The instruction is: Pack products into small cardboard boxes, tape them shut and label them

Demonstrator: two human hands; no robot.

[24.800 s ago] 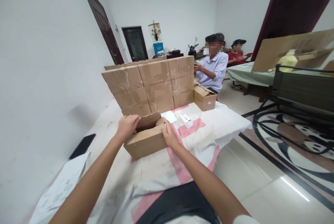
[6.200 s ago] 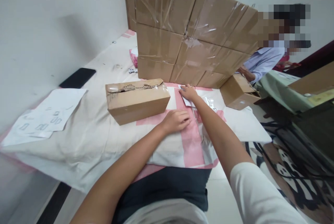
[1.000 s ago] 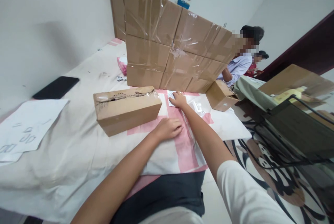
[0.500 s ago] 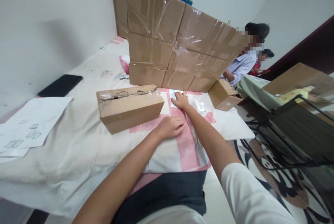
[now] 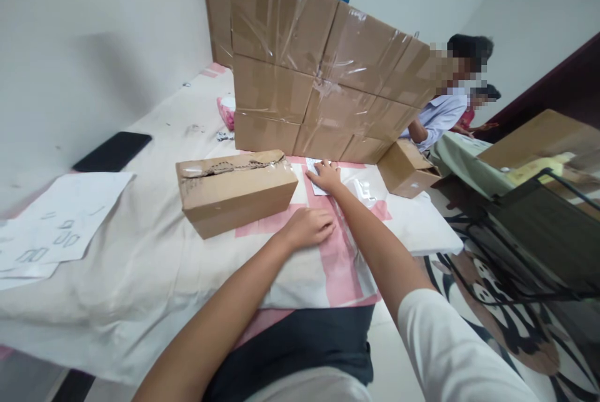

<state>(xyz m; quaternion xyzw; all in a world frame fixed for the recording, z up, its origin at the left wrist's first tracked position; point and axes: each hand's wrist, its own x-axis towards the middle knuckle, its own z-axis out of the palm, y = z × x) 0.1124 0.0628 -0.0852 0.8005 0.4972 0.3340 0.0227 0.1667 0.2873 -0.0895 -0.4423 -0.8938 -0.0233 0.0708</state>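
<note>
A taped-up brown cardboard box [image 5: 237, 190] lies on the cloth-covered table [image 5: 154, 264] in front of me. My left hand [image 5: 309, 227] rests on the cloth just right of the box, fingers loosely curled, holding nothing. My right hand [image 5: 325, 177] reaches further out and lies on a small white sheet [image 5: 315, 184] at the foot of the stacked boxes, fingers spread flat on it. A small white device in a clear bag [image 5: 363, 192] lies just right of that hand.
A wall of taped cardboard boxes [image 5: 323, 77] stands at the back of the table. A small open box [image 5: 407, 168] sits to the right. White papers [image 5: 56, 221] and a black phone [image 5: 112, 150] lie left. Two people sit beyond the boxes [image 5: 440, 117]. A dark metal cart [image 5: 544, 227] is right.
Both hands stay about where they were over the last second; the right hand's fingers shift slightly on the white sheet. The camera has moved a little.
</note>
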